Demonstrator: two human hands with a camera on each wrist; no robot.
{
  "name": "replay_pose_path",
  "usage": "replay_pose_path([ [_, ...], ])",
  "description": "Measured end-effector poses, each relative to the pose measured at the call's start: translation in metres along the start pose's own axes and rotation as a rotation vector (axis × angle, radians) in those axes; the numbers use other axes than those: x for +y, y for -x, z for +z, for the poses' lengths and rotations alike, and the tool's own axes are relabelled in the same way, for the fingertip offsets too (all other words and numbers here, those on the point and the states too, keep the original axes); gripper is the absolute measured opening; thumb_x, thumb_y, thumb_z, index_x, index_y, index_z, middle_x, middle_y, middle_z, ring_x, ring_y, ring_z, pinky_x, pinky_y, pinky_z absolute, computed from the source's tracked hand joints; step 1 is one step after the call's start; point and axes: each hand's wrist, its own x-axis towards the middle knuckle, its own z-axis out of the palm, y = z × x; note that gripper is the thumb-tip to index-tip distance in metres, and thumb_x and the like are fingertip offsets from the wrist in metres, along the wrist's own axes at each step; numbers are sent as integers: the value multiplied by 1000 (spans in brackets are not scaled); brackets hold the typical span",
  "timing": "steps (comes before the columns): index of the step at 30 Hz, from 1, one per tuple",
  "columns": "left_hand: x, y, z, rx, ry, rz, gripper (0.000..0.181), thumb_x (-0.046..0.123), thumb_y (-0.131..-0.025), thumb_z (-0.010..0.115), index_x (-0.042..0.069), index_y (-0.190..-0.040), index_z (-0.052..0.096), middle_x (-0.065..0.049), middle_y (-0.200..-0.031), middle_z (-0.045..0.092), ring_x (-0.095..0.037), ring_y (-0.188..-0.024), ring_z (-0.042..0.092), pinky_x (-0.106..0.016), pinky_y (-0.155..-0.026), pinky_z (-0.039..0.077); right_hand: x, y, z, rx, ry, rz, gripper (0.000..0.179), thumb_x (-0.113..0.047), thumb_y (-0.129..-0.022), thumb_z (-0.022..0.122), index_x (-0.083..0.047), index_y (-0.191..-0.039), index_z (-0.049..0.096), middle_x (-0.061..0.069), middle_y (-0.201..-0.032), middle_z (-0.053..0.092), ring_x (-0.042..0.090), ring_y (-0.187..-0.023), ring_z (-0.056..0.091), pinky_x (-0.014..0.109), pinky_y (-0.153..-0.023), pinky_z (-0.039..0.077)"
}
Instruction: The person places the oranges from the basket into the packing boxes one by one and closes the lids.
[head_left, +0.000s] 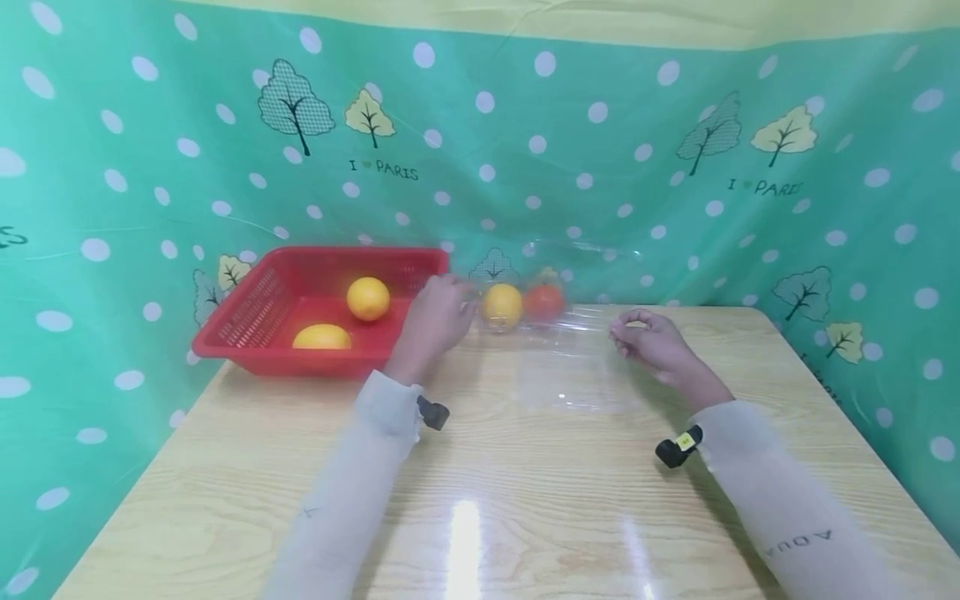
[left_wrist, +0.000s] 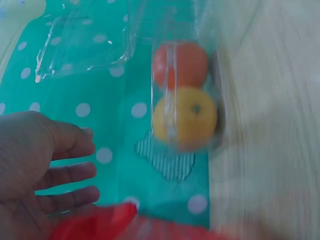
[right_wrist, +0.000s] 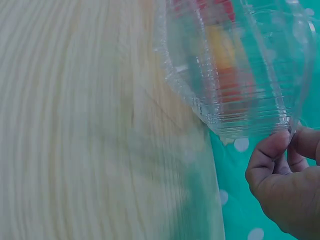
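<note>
My right hand [head_left: 652, 342] pinches the right edge of a clear plastic clamshell box [right_wrist: 250, 120] between thumb and fingers. The box stands unfolded at the table's back edge, its transparent walls hard to make out. Inside it, an orange [head_left: 502, 306] lies at the left, beside a red, tomato-like fruit [head_left: 543, 302]. Near the right rim of a red basket [head_left: 255, 360], my left hand [head_left: 438, 312] is held with fingers extended and apart, nothing between them. In the left wrist view that hand [left_wrist: 45, 165] is a short way from the fruit.
Two more oranges lie in the basket, one farther back [head_left: 368, 298] and one behind the front wall [head_left: 322, 337]. The wooden table [head_left: 525, 483] ends at a green dotted curtain [head_left: 480, 142] that hangs behind it.
</note>
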Motion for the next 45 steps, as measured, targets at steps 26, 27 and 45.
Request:
replay_pose_path([
  [26, -135, 26, -86, -322, 59, -257, 37, 26, -92, 75, 4, -121, 69, -12, -104, 73, -34, -98, 67, -56, -92, 55, 1, -21, 49, 88, -23, 58, 19, -18, -103, 62, -4, -115, 55, -2, -98, 60, 9, -76, 53, 20, -68, 49],
  [27, -139, 27, -88, -343, 65, -260, 39, 26, -92, 75, 4, -122, 68, -12, -106, 73, -34, -100, 66, -56, -92, 54, 1, -21, 49, 87, -23, 57, 18, -17, -103, 62, -5, -114, 55, -2, -97, 60, 9, -76, 54, 20, -68, 49],
  [45, -172, 42, -100, -659, 129, -469, 86, 43, -73, 90, 7, -142, 55, -18, -132, 54, -44, -121, 46, -52, -86, 56, 3, -23, 57, 60, 53, 21, 19, -17, -101, 66, -3, -110, 57, -3, -88, 61, 10, -76, 54, 21, -68, 49],
])
